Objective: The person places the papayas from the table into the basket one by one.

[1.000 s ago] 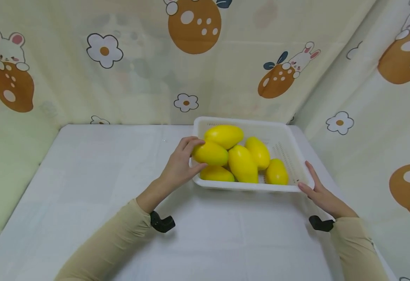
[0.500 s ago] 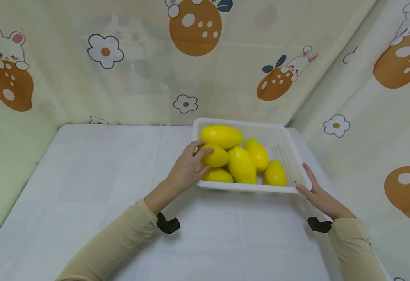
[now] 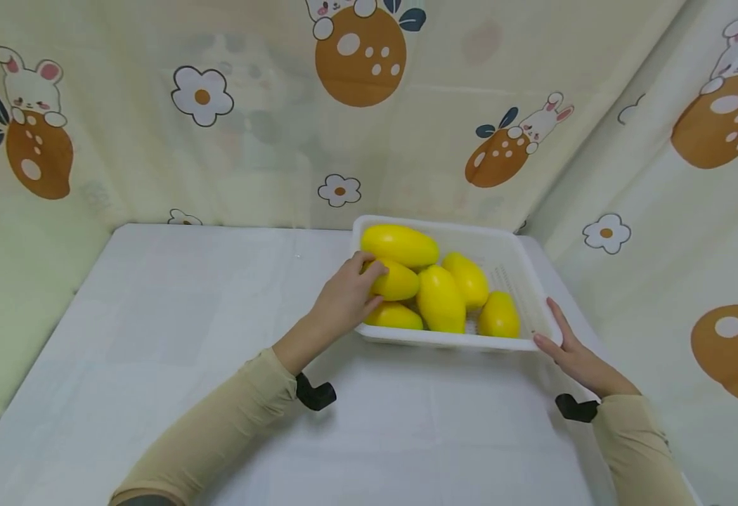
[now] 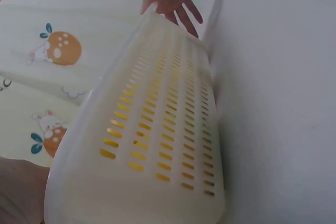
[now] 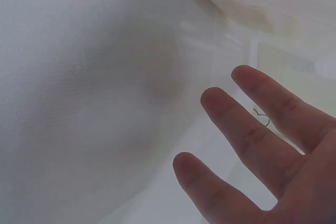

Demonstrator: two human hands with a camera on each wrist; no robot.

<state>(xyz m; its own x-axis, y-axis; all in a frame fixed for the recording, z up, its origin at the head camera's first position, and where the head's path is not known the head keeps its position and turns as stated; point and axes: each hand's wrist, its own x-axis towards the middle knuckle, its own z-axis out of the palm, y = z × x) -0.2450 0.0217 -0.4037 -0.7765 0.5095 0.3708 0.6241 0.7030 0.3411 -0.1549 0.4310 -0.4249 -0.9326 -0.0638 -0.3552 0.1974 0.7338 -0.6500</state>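
A white plastic basket [image 3: 445, 340] at the back right of the table holds several yellow mangoes [image 3: 440, 299]. My left hand [image 3: 346, 292] reaches over its left side, and the fingers curl round a mango [image 3: 398, 281] in the left part, hiding that fruit's left end. Another mango [image 3: 400, 244] lies behind it and one more [image 3: 394, 315] in front. At the near right corner my right hand [image 3: 587, 362] touches the basket, thumb at the rim, finger along the outer side. In the right wrist view, fingers [image 5: 252, 140] of this hand are straight and spread.
A white cloth covers the table [image 3: 217, 302]. Behind it hangs a patterned curtain [image 3: 268, 140], and a second curtain [image 3: 654, 267] stands close on the right. The basket's slotted wall [image 4: 168, 114] fills much of the left wrist view.
My left hand has moved to the right, carrying the mango from the basket's left rim farther inside. The right hand stays at the corner. The head view has shifted slightly.
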